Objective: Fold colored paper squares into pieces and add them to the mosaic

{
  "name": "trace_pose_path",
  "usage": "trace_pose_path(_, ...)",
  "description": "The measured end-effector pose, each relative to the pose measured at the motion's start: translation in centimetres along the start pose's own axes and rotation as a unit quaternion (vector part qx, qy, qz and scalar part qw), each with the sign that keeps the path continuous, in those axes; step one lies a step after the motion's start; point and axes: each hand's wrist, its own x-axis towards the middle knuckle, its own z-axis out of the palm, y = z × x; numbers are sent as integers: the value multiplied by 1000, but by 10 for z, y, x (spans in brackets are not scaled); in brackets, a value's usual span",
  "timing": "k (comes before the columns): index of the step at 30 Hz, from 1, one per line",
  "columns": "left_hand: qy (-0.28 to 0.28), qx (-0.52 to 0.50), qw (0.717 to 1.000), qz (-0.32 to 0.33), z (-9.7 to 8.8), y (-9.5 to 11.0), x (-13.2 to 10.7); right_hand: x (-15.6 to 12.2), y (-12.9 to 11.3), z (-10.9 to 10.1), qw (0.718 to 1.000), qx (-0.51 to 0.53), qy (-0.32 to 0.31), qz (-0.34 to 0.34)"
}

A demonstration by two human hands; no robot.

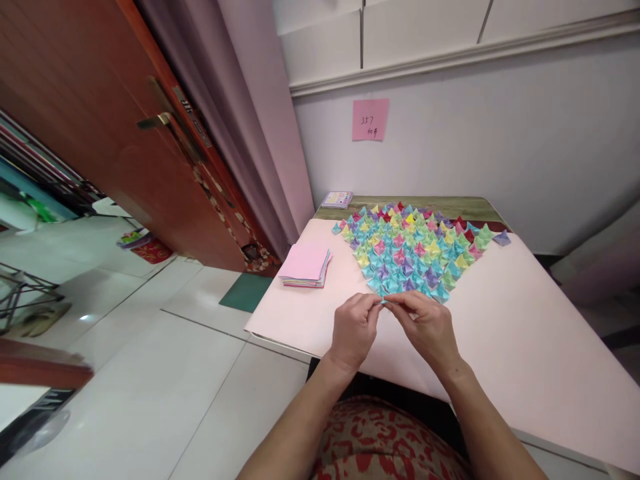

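A small folded piece of light-blue paper [383,301] is pinched between my two hands, close above the pink table covering. My left hand [356,327] grips its left side with thumb and forefinger, and my right hand [423,325] pinches the right side. Fingers cover most of the paper, so its exact shape is hidden. Just beyond my fingertips spread many folded paper pieces [399,256] in rows, pointed and coloured blue, green, yellow, pink, purple and red. To the left lies a stack of square coloured paper [304,264] with a pink sheet on top.
The table [525,333] has a pink covering and a wooden strip at the back. A small pack [337,199] lies at its far left corner. One purple folded piece [502,238] sits apart at right. Behind are a wall with a pink note [371,120], a curtain [250,100] and a door [110,133].
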Motion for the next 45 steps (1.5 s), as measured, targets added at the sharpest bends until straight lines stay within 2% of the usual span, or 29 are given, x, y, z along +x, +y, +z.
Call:
trace_pose_path(3, -3, 16, 1000, 16, -1, -1, 0, 0, 0, 1, 1000, -9, -18, -12)
trace_pose_path(6, -13, -7, 1000, 3, -1, -4, 1, -1, 1, 1, 999, -5, -34, -7)
trace_pose_path(8, -17, -41, 999, -23, 0, -7, 2, -1, 3, 2, 999, 14, -38, 12)
trace_pose_path(10, -33, -113, 990, -77, 0, -8, 4, 0, 5, 3, 995, 64, -46, 55)
trace_pose_path(13, -85, -287, 940, -163, 0, -9, 6, 2, 8, 4, 968, 194, -64, 146)
trace_pose_path(16, -103, -406, 885, -205, 1, -10, 7, 4, 9, 5, 932, 288, -62, 210)
trace_pose_path(21, -72, -436, 860, -255, 2, -12, 9, 4, 9, 7, 917, 320, -62, 230)
trace_pose_path(27, -55, -443, 854, -267, 2, -10, 11, 4, 7, 10, 904, 345, -66, 244)
trace_pose_path(39, -50, -394, 887, -234, 4, -7, 8, 2, 6, 9, 898, 352, -80, 252)
trace_pose_path(45, -39, -396, 883, -248, 5, -7, 7, 0, 7, 7, 895, 361, -108, 239)
